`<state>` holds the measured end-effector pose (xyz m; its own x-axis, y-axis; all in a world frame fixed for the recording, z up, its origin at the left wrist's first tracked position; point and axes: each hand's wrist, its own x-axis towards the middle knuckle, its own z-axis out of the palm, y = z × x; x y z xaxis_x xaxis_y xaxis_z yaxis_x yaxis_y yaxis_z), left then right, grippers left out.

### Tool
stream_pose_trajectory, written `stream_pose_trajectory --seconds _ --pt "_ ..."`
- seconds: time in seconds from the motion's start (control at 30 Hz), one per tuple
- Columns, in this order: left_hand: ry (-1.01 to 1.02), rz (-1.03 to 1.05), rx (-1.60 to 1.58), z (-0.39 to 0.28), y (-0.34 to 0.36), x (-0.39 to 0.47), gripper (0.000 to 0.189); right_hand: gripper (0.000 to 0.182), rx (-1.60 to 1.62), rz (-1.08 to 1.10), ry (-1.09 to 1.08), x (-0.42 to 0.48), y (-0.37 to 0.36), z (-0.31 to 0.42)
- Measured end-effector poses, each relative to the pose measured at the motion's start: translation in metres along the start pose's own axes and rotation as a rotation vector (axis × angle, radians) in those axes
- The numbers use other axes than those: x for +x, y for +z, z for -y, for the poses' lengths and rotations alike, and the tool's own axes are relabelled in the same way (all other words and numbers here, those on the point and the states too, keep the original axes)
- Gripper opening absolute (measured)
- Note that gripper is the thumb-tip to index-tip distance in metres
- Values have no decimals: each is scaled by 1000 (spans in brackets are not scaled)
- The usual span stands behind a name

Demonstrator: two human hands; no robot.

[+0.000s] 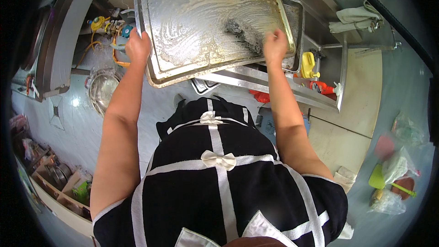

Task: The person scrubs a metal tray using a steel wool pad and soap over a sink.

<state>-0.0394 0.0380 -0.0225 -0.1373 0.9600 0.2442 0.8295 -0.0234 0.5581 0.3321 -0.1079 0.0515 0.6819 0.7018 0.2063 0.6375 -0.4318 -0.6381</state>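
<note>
A large metal baking tray point(192, 24) is held tilted before me, smeared with foamy swirls and brown stains. My left hand point(138, 45) grips its left rim, thumb on the near face. Over the tray's right part, my right hand point(275, 46) is curled and slightly blurred. A dark grey, fuzzy mass that looks like a steel wool scourer point(253, 43) adjoins its fingers and lies against the tray. The dark patch stretching up and left from it may partly be its reflection. Behind the right edge, a second metal tray point(295, 17) shows in part.
A steel sink point(301, 93) lies below the trays, with a yellow bottle point(307, 64) and a red spray bottle point(322, 87) at its right. Cloths point(356, 19) hang farther right. Gas valves point(108, 25) and a metal basin point(104, 87) are at left.
</note>
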Motion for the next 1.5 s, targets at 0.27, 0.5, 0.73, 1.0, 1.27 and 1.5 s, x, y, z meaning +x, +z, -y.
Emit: stream_pose_trajectory --seconds 0.27,0.5,0.73,1.0,1.27,1.5 --pt "-14 23 27 -7 -4 1 41 38 -368 346 -447 -16 51 38" --pt "-31 28 48 -9 -9 1 41 31 -363 837 -733 -32 29 38" --pt "-81 47 64 -4 -2 -2 42 18 -542 752 -731 3 -13 -19" --pt "-104 71 72 -4 0 4 46 17 -411 797 -895 -69 60 80" --pt "-78 52 60 -3 -2 0 44 21 -611 544 -612 -13 14 -9" --pt "-94 79 68 -9 -3 0 42 15 -494 535 -683 -76 69 67"
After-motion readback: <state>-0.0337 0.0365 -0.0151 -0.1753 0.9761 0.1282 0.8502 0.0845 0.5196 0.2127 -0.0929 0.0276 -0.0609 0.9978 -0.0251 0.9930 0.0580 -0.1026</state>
